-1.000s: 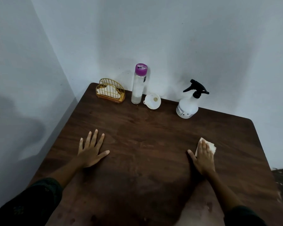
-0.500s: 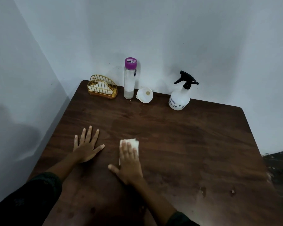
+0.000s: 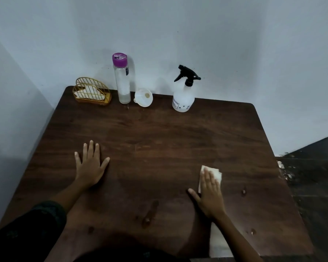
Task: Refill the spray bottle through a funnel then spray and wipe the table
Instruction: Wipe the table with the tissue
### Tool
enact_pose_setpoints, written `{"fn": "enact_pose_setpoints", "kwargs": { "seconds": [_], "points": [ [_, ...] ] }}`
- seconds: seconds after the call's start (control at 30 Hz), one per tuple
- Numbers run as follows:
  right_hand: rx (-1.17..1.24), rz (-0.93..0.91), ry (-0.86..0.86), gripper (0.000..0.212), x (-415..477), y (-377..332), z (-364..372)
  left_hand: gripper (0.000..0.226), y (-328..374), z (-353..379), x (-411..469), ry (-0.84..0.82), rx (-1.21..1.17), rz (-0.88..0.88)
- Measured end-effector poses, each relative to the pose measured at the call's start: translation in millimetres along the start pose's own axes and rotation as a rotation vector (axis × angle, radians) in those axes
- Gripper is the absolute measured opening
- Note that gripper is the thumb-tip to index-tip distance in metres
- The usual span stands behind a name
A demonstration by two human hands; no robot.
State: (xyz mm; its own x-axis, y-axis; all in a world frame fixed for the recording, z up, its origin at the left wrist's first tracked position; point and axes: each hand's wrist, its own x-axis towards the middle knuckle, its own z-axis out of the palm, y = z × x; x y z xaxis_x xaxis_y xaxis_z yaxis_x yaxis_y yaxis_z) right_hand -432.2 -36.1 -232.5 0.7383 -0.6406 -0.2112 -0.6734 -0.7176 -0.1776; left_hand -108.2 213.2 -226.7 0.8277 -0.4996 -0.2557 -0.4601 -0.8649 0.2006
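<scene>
My right hand (image 3: 209, 191) lies flat on a folded white tissue (image 3: 216, 173), pressing it onto the dark wooden table (image 3: 159, 140) at the right. My left hand (image 3: 90, 164) rests flat on the table at the left, fingers spread, holding nothing. At the back stand the white spray bottle (image 3: 183, 98) with its black trigger head on, a white funnel (image 3: 143, 97) lying on its side, and a tall clear bottle (image 3: 122, 82) with a purple cap. Wet streaks and drops (image 3: 150, 214) shine on the near part of the table.
A gold wire holder (image 3: 92, 93) with white tissues stands in the back left corner. Pale walls close the table's back and left sides. Dark floor (image 3: 314, 176) lies past the table's right edge.
My right hand slid the tissue from the right side to the middle beside my left hand, then back to the right. My left hand stayed put.
</scene>
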Motion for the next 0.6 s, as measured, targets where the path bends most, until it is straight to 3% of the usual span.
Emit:
{"fn": "enact_pose_setpoints", "kwargs": {
  "seconds": [0.17, 0.3, 0.43, 0.6],
  "points": [
    [0.094, 0.183, 0.003, 0.108, -45.6, 6.8, 12.5, 0.069, 34.7, 21.7, -20.8, 0.031, 0.023, 0.206],
    [0.043, 0.027, -0.064, 0.096, -67.5, -24.0, 30.6, 0.087, 72.0, 37.8, -33.6, 0.005, 0.083, 0.31],
    [-0.004, -0.107, -0.004, 0.094, -110.1, 2.7, 42.9, 0.072, 94.4, 45.9, -33.6, 0.014, 0.088, 0.253],
    [0.152, 0.246, 0.104, 0.09, -133.2, 65.9, 31.7, 0.071, 94.9, 47.0, -31.4, 0.042, 0.113, 0.263]
  ]
}}
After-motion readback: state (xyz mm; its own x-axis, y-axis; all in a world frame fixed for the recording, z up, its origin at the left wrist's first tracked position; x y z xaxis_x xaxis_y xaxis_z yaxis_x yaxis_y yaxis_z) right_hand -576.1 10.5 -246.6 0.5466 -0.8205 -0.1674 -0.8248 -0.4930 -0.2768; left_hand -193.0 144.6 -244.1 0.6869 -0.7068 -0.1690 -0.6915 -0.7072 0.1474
